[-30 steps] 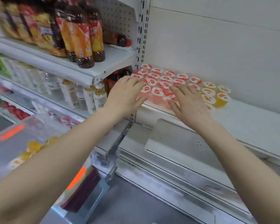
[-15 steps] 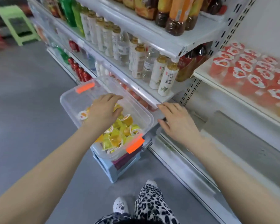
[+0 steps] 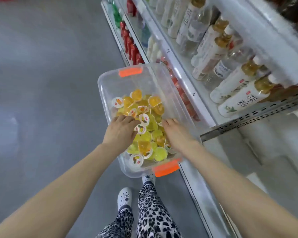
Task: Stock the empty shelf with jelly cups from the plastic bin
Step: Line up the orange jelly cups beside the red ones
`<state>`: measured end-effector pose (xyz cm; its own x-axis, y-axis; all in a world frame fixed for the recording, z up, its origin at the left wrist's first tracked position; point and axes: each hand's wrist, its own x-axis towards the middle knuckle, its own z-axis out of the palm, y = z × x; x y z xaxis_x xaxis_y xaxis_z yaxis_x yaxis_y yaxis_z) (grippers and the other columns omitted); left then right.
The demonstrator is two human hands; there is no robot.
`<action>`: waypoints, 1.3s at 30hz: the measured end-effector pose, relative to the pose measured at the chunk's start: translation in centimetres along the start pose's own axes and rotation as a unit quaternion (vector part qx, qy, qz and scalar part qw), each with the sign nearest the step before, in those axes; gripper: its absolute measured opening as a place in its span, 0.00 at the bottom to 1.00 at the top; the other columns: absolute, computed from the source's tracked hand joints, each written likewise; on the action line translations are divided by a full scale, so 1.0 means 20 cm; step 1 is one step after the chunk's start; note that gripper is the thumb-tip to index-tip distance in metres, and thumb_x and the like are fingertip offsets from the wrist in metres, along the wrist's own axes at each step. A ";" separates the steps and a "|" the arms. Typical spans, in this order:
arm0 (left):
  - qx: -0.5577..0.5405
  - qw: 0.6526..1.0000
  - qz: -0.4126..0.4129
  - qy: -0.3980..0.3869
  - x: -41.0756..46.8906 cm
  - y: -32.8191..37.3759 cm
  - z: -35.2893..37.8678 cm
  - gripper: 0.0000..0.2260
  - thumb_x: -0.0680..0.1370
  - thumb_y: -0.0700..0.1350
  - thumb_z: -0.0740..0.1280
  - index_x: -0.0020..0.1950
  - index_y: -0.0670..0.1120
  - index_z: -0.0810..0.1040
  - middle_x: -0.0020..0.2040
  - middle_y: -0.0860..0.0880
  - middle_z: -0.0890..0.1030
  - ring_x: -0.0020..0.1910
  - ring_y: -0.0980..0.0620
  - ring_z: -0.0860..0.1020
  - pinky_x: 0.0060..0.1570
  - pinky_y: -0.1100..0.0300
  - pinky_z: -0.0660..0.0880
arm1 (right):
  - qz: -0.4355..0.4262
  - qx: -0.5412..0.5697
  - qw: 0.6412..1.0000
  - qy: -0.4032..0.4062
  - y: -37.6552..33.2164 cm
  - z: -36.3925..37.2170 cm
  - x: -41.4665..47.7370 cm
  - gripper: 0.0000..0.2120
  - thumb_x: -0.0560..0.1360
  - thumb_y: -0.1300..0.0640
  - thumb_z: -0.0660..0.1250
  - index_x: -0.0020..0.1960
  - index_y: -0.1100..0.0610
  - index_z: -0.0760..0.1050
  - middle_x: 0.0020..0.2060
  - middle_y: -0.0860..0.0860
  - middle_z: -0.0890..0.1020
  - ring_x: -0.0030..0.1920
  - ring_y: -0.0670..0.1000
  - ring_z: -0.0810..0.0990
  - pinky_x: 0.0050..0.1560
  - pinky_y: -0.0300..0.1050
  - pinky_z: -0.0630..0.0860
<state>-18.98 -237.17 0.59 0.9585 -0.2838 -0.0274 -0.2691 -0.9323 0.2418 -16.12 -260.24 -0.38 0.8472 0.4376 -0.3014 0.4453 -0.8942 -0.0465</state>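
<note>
The clear plastic bin (image 3: 126, 85) with orange latches sits low in front of me, beside the shelving. Several yellow and orange jelly cups (image 3: 144, 107) with white printed lids lie heaped in its near half. My left hand (image 3: 120, 131) is in the heap on the left, fingers curled round cups next to a white-lidded one (image 3: 141, 128). On the right side of the heap my right hand (image 3: 176, 133) reaches in, fingers stretched forward with their tips among the cups. The shelf that holds the placed cups is out of view.
Shelves of drink bottles (image 3: 239, 93) run along the right, with red bottles (image 3: 131, 45) lower down. A perforated shelf bracket (image 3: 248, 117) juts out just right of the bin. Grey floor (image 3: 41, 83) lies to the left. My feet (image 3: 125, 196) stand under the bin's near end.
Both hands left the red cups on the shelf. My view swung down to the bin; the left hand went in first, and the right hand has now followed.
</note>
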 end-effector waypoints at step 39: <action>0.183 0.936 0.059 -0.296 0.09 0.24 0.21 0.22 0.75 0.41 0.68 0.68 0.44 0.67 0.60 0.44 0.76 0.60 0.44 0.74 0.48 0.53 0.75 | 0.179 0.217 0.922 0.266 -0.04 -0.26 -0.52 0.24 0.70 0.51 0.74 0.61 0.57 0.71 0.53 0.54 0.75 0.51 0.56 0.76 0.49 0.48 0.72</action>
<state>-18.88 -243.04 -2.46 0.7288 -0.3633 -0.5804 -0.4877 -0.8704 -0.0676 -23.84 -263.61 7.71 0.9911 -0.0116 0.1328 0.0494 -0.8934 -0.4466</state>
